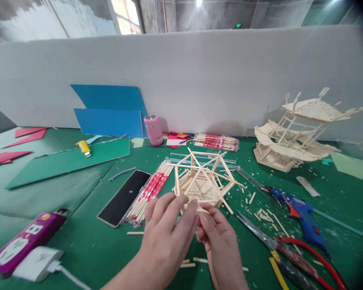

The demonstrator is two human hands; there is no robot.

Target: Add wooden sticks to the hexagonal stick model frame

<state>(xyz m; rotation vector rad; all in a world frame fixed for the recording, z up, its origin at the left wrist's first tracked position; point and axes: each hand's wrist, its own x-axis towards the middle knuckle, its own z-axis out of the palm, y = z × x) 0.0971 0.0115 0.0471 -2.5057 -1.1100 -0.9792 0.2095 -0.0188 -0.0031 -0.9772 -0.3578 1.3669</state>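
In the middle of the table stands a small hexagonal frame of wooden sticks [201,187], with a woven-looking stick floor and crossed sticks on top. My left hand [169,229] is at its near side, fingers bent and closed over the front edge. Close beside it, my right hand [219,237] has thumb and forefinger pinched together. A short wooden stick [203,210] shows between the fingertips of both hands, against the frame's front. The fingers hide most of that stick and the near edge of the frame.
Right: pliers [270,241], a blue glue gun [302,217], stick scraps and a larger stick pavilion [293,137]. Left: packed sticks [153,189], a phone [124,197], a purple power strip [27,241], a yellow cutter [84,148]. Behind: a pink cup [154,131], blue boards [109,121].
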